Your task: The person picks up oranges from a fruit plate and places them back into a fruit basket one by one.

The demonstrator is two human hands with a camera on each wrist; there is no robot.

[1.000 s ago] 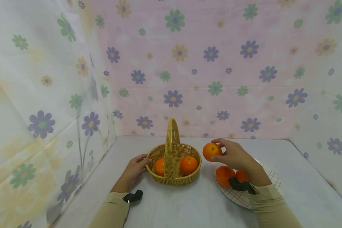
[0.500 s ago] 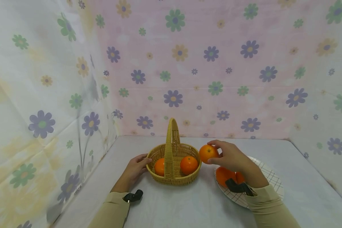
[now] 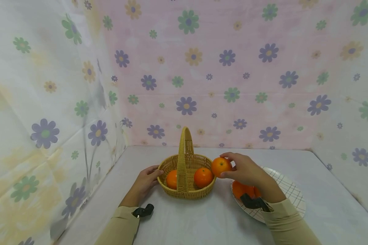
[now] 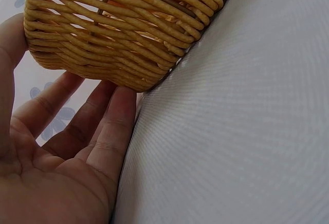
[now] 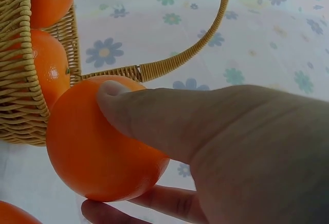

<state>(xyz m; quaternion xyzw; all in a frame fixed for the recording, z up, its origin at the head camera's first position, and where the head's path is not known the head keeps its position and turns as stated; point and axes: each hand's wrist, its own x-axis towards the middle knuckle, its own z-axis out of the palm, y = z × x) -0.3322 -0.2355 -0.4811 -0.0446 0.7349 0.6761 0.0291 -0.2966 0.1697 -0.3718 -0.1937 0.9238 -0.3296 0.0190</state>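
My right hand (image 3: 246, 170) holds an orange (image 3: 221, 166) between thumb and fingers, right at the right rim of a wicker basket (image 3: 187, 195). In the right wrist view the thumb lies across the held orange (image 5: 97, 147), with fingertips below it. Two more oranges sit inside the basket, one (image 3: 203, 178) on the right and another (image 3: 171, 179) partly behind the tall handle (image 3: 181, 163). My left hand (image 3: 145, 182) grips the basket's left end. In the left wrist view its thumb is at the rim and its fingers (image 4: 121, 111) press the woven wall (image 4: 118, 44).
A white plate (image 3: 289, 190) with a dark grid pattern stands at the right, partly under my right forearm. Oranges (image 3: 241, 190) lie on it, partly hidden by the wrist and its black strap mount. Flowered cloth (image 3: 208, 112) hangs behind the white-covered table (image 3: 184, 224).
My right hand has carried the orange left and slightly down, from beyond the basket to its right rim. My left hand and the basket have stayed in place.
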